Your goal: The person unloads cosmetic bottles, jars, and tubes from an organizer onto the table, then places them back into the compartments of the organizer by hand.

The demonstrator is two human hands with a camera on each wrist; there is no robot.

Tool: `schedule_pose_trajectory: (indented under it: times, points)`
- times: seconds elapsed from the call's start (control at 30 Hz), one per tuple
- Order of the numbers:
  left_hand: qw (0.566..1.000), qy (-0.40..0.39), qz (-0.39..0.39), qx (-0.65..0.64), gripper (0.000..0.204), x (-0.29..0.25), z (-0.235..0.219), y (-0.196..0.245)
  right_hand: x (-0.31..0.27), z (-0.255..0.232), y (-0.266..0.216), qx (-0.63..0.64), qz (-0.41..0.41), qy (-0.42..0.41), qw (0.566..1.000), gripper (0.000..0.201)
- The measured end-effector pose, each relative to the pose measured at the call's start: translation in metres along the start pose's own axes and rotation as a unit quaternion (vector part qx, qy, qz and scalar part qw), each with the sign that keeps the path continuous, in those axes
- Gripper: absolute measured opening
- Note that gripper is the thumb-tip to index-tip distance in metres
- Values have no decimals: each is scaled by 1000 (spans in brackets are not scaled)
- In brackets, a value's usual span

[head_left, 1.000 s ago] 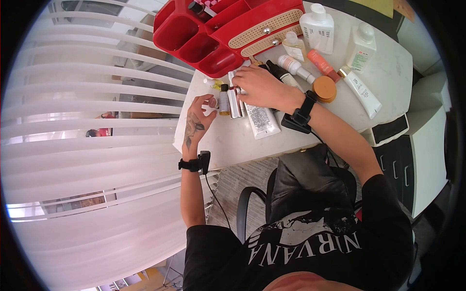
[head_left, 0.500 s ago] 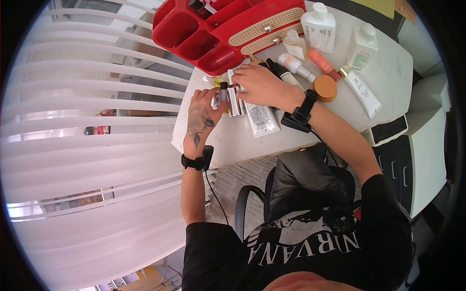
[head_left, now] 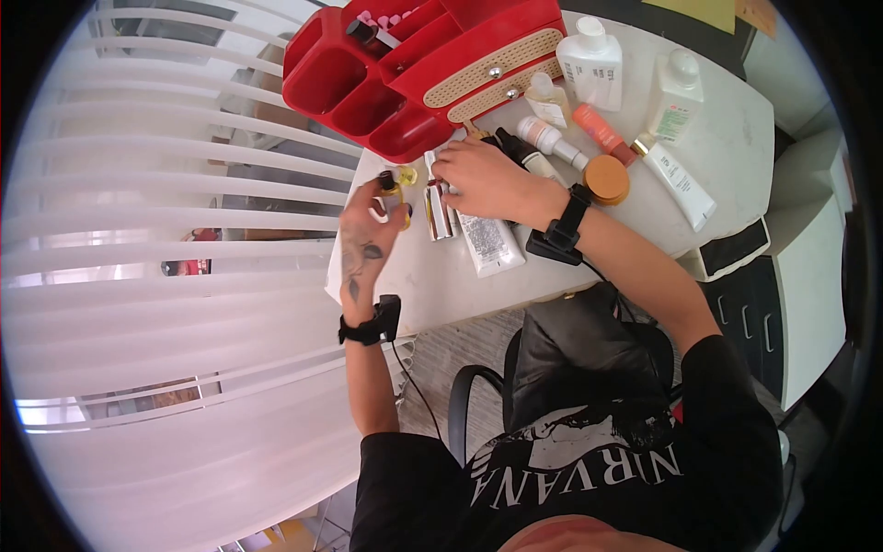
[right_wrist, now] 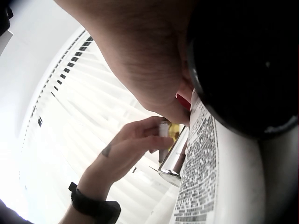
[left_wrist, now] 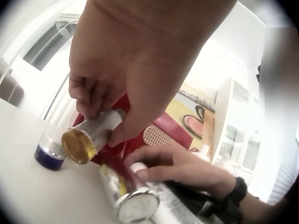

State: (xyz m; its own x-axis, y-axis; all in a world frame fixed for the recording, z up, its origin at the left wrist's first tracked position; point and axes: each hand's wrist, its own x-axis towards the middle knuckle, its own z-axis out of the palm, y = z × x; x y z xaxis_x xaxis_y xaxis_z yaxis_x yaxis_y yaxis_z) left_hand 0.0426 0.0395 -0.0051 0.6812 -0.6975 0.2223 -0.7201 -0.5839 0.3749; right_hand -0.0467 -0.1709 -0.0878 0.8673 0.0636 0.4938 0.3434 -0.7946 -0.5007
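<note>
My left hand [head_left: 368, 225] grips a small bottle [left_wrist: 79, 145] between thumb and fingers; it has a dark cap in the head view and a golden base in the left wrist view. Beside it stands a clear jar with a blue end [left_wrist: 49, 156]. My right hand [head_left: 492, 179] lies over the row of cosmetics. In the left wrist view its thumb and forefinger pinch a white round-ended item [left_wrist: 138, 166], mostly hidden by that hand. Close to its fingertips is a shiny silver tube [head_left: 439, 216], and a white printed tube [head_left: 492, 244] lies below the palm.
A red organizer [head_left: 405, 129] with compartments and drawers stands at the back. To the right are a dark-capped bottle [head_left: 529, 152], an orange lidded jar [head_left: 606, 179], an orange tube [head_left: 602, 132], a gold-capped tube [head_left: 676, 182] and white pump bottles [head_left: 590, 69]. Blinds [head_left: 184, 248] hang at the left.
My left hand has taken hold of the small dark-capped bottle and moved it left, away from the silver tube. My right hand has stayed in place over the cosmetics.
</note>
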Motion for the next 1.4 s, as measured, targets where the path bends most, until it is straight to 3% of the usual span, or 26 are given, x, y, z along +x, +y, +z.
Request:
schedule_pose_trajectory:
  times: [0.03, 0.23, 0.3, 0.43, 0.5, 0.57, 0.63, 0.8, 0.87, 0.9, 0.97, 1.03, 1.1, 1.17, 1.2, 1.33, 1.4]
  points:
    - [998, -11, -58, 11, 49, 4, -15, 9, 0, 4, 1, -4, -9, 25, 1000, 27]
    - [970, 162, 120, -132, 47, 76, -80, 94, 1, 5, 2, 0, -15, 35, 999, 23]
    - [971, 157, 122, -135, 47, 112, -87, 117, 2, 3, 0, 4, -13, 33, 999, 22]
    - [967, 133, 186, -113, 45, 177, -74, 131, 1, -5, -3, -1, -1, 4, 1000, 26]
    - [987, 114, 113, -28, 48, 186, -65, 146, -1, -5, -4, 3, 1, 10, 1000, 25]
    - [989, 101, 107, -34, 50, 202, -51, 138, -1, -4, -4, -12, -10, 20, 1000, 25]
    - [960, 117, 237, 96, 43, 222, -38, 103, -2, 0, -2, -18, -8, 21, 1000, 25]
    - [955, 96, 219, 178, 40, 218, -26, 88, -3, -1, -4, -19, -10, 28, 999, 25]
    - [937, 184, 240, 174, 37, 212, -25, 92, -3, 0, -5, -19, -8, 26, 999, 25]
    - [937, 183, 239, 175, 37, 207, -25, 92, -3, 0, -5, -21, -7, 24, 999, 25]
    - [910, 285, 276, 123, 32, 178, -33, 113, -3, 1, -5, -22, -6, 22, 1000, 25]
    - [906, 299, 284, 96, 23, 146, -37, 118, -3, 3, -5, -26, -5, 21, 999, 25]
    - [975, 149, 164, -10, 17, 109, -33, 110, -4, 8, -7, -42, -7, 23, 999, 24]
    - [981, 76, 178, 25, 17, 95, -8, 81, -6, 8, -9, -57, -7, 26, 998, 23]
    - [987, 16, 157, -25, 17, 90, 6, 65, -7, 6, -12, -64, -9, 33, 997, 24]
    - [976, -139, 152, -74, 19, 77, 22, 80, -11, 11, -13, -82, -36, 70, 994, 20]
    - [972, -147, 178, -49, 21, 83, 29, 93, -12, 5, -16, -60, -26, 60, 996, 19]
